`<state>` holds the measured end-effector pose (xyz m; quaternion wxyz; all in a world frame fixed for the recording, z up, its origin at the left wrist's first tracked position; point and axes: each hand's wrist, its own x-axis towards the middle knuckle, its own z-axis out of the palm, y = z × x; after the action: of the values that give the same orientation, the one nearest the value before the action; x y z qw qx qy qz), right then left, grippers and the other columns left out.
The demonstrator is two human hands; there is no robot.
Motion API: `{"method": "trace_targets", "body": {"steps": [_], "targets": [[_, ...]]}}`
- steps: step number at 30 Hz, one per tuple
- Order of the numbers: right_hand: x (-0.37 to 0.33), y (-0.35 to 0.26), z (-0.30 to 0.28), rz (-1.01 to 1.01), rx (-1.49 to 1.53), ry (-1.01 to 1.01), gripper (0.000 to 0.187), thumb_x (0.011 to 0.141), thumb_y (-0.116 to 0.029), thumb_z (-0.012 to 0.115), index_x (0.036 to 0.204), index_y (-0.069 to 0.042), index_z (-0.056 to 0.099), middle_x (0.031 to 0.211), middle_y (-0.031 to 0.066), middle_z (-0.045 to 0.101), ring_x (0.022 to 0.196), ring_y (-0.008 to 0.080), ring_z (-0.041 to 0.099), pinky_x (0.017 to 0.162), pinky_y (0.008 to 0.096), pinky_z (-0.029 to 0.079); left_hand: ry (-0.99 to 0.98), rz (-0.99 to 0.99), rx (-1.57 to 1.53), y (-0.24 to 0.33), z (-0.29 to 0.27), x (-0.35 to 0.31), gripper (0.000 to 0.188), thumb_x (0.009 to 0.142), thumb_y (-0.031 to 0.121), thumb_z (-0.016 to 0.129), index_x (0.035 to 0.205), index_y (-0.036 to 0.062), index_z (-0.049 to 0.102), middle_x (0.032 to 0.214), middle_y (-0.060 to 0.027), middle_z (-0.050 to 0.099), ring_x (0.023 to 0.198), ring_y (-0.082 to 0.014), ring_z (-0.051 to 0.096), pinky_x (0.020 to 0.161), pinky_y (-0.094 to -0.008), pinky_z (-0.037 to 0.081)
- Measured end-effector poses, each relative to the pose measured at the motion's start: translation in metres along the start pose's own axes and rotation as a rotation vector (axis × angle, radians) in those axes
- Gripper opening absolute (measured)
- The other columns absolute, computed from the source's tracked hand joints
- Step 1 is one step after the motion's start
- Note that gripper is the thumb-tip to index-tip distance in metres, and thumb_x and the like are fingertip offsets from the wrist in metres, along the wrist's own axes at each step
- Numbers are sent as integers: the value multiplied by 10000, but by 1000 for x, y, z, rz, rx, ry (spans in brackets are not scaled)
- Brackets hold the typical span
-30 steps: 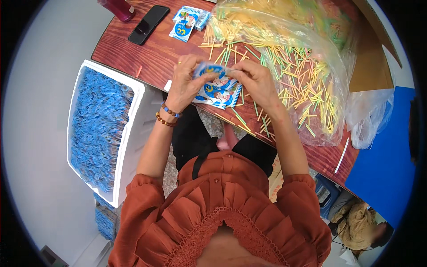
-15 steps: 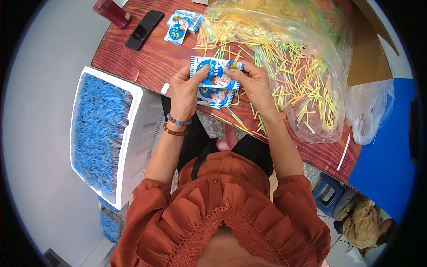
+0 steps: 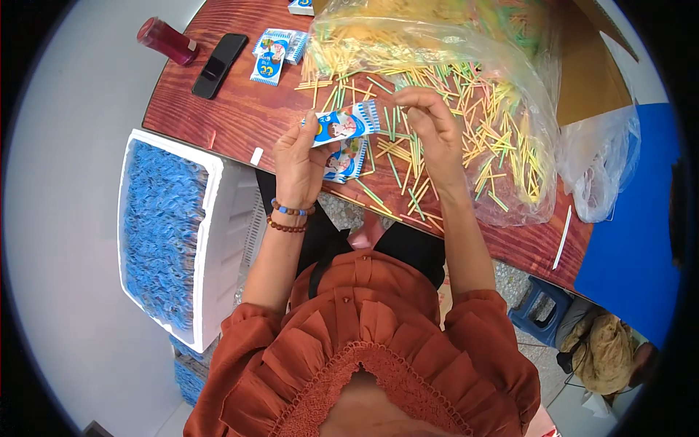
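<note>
My left hand [image 3: 300, 156] holds a few small blue-and-white packets [image 3: 344, 131] above the near edge of the red-brown wooden table [image 3: 233, 116]. The top packet juts out to the right, toward my right hand [image 3: 429, 124]. My right hand hovers beside that packet with its fingers curled and pinched; I cannot make out anything held in them. Under and beyond my right hand lies a large clear plastic bag [image 3: 524, 87] with several yellow, green and pink sticks [image 3: 480, 146] spilled over it.
A white foam box [image 3: 211, 240] full of blue packets stands left of my lap. Far left on the table lie a black phone [image 3: 218, 55], a red bottle [image 3: 166, 41] and two more packets [image 3: 275, 52]. A cardboard sheet [image 3: 590, 65] lies at back right.
Both hands rose from the table edge. My right hand let go of the packets and moved right; the left hand now holds them alone.
</note>
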<state>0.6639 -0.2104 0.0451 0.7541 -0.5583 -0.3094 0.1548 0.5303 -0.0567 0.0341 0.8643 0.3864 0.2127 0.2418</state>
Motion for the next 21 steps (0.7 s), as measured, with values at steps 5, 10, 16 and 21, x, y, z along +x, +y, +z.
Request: {"method": "trace_targets", "body": {"steps": [5,10,16,21], "targets": [[2,-10,1,-274,-468,-317,240,789,-106,685,1021,-59,644,1313,99,489,1216,252,447,1046,389,319,-26,-45,-9,-2,8,0,247,962,231,550,942,3,644,887,-80,675,738,-145,634,659,-281,528],[3,-4,2,-256,-314,-496,256,785,-91,695,1037,-48,692,1317,107,517,1262,265,423,1056,394,315,-21,-77,86,-5,8,-6,229,959,213,556,954,-1,638,873,-78,672,697,-146,640,624,-269,534],[33,10,-43,297,-276,72,231,891,-185,567,1012,-17,670,986,121,674,904,201,630,829,323,479,-22,28,35,2,-4,-3,213,965,207,544,949,18,641,877,-57,674,722,-125,630,612,-258,514],[88,59,-71,119,-933,22,255,881,-163,539,1073,-28,639,858,105,648,746,157,592,702,298,471,-33,-9,-12,-6,-10,-6,184,963,190,547,946,38,649,903,-50,674,748,-119,619,619,-264,507]]}}
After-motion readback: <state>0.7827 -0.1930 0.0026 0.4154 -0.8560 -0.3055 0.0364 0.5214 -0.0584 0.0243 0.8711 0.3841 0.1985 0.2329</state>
